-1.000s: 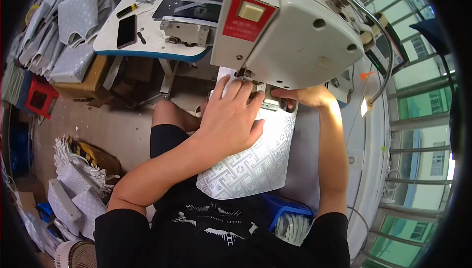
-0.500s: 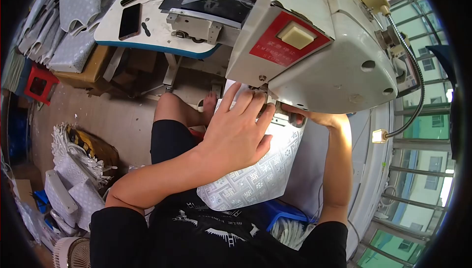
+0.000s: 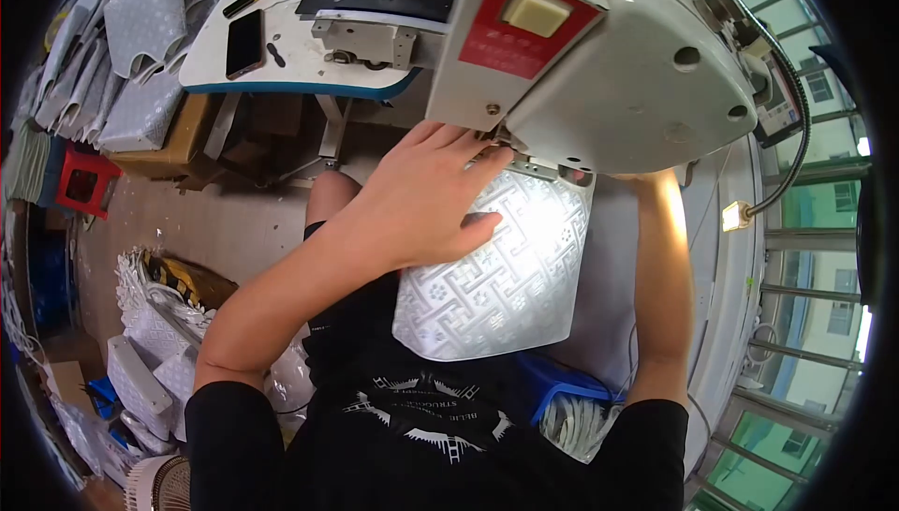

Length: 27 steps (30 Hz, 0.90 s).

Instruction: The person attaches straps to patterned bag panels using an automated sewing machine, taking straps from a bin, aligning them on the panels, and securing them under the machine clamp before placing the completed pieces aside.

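A glossy silver-white patterned fabric piece hangs from beneath the head of a sewing machine, lit brightly near the stitching area. On the fabric's upper left side lies my left hand, fingers stretched toward the needle area and thumb apart. Its fingertips are partly hidden at the machine head's lower edge. My right hand reaches behind the machine head at the fabric's upper right. Only its wrist side shows, and its fingers are hidden.
A phone and a yellow-black screwdriver lie on the white table. Patterned fabric pieces are piled at upper left. A lit gooseneck lamp hangs at right. Below is a blue bin; a red stool stands left.
The view has shifted, with the machine appearing higher. The fabric hangs turned slightly differently. My left hand stays on it, fingers closer together; my right hand's fingers have gone out of sight behind the machine head.
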Motion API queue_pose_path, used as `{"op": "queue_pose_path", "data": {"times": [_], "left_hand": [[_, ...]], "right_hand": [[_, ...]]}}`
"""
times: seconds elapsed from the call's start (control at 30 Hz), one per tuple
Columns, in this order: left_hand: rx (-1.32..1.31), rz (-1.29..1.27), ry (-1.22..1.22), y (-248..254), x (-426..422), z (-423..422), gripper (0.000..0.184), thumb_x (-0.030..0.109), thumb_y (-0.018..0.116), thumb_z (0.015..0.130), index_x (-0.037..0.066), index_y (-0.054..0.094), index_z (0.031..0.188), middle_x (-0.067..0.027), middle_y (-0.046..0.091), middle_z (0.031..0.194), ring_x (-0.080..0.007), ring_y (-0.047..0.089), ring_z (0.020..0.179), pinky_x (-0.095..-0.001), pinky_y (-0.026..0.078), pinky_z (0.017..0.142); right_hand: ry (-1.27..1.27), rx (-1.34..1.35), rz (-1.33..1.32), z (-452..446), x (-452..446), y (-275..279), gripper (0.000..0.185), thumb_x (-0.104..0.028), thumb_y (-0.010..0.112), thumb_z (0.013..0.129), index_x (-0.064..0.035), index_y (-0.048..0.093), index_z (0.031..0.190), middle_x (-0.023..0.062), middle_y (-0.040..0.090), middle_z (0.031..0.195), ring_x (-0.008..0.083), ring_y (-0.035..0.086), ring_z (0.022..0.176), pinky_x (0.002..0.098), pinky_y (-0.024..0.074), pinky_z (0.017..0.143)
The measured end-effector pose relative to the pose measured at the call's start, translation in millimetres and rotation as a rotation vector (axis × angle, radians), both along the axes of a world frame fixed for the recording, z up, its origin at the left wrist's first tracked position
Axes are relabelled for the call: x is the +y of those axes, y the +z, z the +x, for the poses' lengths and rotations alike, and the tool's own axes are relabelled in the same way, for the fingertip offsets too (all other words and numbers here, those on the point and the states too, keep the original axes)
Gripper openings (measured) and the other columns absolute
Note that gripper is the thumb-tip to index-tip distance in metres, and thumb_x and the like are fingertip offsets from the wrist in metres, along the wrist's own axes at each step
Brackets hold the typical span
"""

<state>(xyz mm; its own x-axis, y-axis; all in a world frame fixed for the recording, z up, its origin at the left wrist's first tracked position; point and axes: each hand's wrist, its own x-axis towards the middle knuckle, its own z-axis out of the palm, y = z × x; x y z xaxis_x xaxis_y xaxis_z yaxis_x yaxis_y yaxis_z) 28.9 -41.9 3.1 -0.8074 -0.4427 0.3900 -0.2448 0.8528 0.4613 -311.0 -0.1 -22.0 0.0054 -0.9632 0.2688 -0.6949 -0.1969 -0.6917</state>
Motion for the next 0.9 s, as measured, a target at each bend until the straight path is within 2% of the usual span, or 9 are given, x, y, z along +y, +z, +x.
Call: {"op": "queue_pose_path", "data": {"times": [0.1,0.2,0.33,0.6,0.77,0.8,0.83,0.87,0.9], "left_hand": [[0.012,-0.014,-0.049,-1.1,-0.1,-5.2,0.054,0.029,0.077,0.082,0.001,0.064,0.126,-0.0147,0.062,0.130,-0.0323,0.055,0.127,-0.0448,0.040,0.115],[0.004,-0.008,-0.047,1.0,6.3,-4.5,0.053,0.029,0.077,0.082,0.001,0.064,0.126,-0.0139,0.061,0.131,-0.0317,0.055,0.128,-0.0464,0.040,0.116],[-0.022,0.013,-0.046,0.1,15.6,0.4,0.057,0.030,0.078,0.081,0.005,0.064,0.130,-0.0123,0.060,0.135,-0.0315,0.054,0.131,-0.0479,0.039,0.117],[-0.054,-0.030,-0.015,7.7,15.6,7.7,0.058,0.031,0.077,0.083,0.003,0.062,0.131,-0.0129,0.059,0.135,-0.0314,0.053,0.133,-0.0506,0.036,0.120],[0.015,0.011,0.029,-15.9,24.4,30.3,0.068,0.036,0.080,0.080,0.007,0.061,0.139,-0.0132,0.051,0.153,-0.0379,0.046,0.143,-0.0521,0.030,0.124],[0.013,0.002,0.033,-24.5,31.7,42.8,0.068,0.036,0.080,0.080,0.007,0.061,0.139,-0.0132,0.051,0.153,-0.0379,0.046,0.143,-0.0521,0.030,0.124],[0.066,0.191,0.086,-34.3,44.6,59.1,0.077,0.038,0.080,0.084,0.007,0.052,0.149,-0.0162,0.044,0.158,-0.0370,0.045,0.144,-0.0509,0.033,0.122],[0.115,0.381,0.136,-45.1,59.4,71.5,0.086,0.040,0.080,0.087,0.007,0.043,0.158,-0.0193,0.037,0.163,-0.0361,0.044,0.146,-0.0498,0.035,0.121],[0.098,0.381,0.131,-62.3,75.8,80.3,0.086,0.040,0.080,0.087,0.007,0.043,0.158,-0.0193,0.037,0.163,-0.0361,0.044,0.146,-0.0498,0.035,0.121]], "right_hand": [[0.138,0.116,-0.153,8.2,5.8,22.8,0.039,-0.006,0.081,0.081,-0.0017,0.072,0.118,0.0116,0.075,0.104,0.0225,0.071,0.090,0.0350,0.0588,0.077],[-0.108,0.066,0.571,30.1,13.5,50.9,0.029,-0.010,0.082,0.085,-0.0009,0.073,0.111,0.0077,0.074,0.088,0.0185,0.070,0.071,0.0321,0.0577,0.063],[-0.094,0.024,0.592,63.6,16.5,68.2,0.022,-0.014,0.082,0.090,-0.0005,0.073,0.105,0.0040,0.072,0.076,0.0128,0.065,0.057,0.0290,0.0542,0.053],[-0.056,-0.087,0.725,68.1,7.2,57.3,0.020,-0.015,0.078,0.095,-0.0013,0.073,0.108,0.0030,0.070,0.078,0.0102,0.063,0.059,0.0272,0.0523,0.051],[-0.105,-0.232,0.443,73.1,45.5,32.3,0.020,-0.011,0.077,0.095,-0.0001,0.072,0.111,0.0027,0.070,0.082,0.0089,0.062,0.063,0.0271,0.0531,0.056],[-0.145,-0.441,0.247,68.4,60.6,14.6,0.021,-0.008,0.075,0.095,0.0019,0.070,0.114,0.0052,0.070,0.092,0.0095,0.063,0.073,0.0271,0.0542,0.065],[-0.183,-0.650,0.052,66.9,70.5,3.3,0.023,-0.004,0.072,0.096,0.0038,0.068,0.117,0.0077,0.071,0.102,0.0101,0.064,0.082,0.0271,0.0552,0.073],[-0.182,-0.660,0.050,73.1,74.4,5.8,0.023,-0.004,0.072,0.096,0.0038,0.068,0.117,0.0077,0.071,0.102,0.0101,0.064,0.082,0.0271,0.0552,0.073],[-0.216,-0.564,-0.269,81.4,80.7,11.4,0.026,-0.001,0.070,0.096,0.0052,0.066,0.121,0.0103,0.068,0.112,0.0117,0.063,0.092,0.0273,0.0533,0.082]]}}
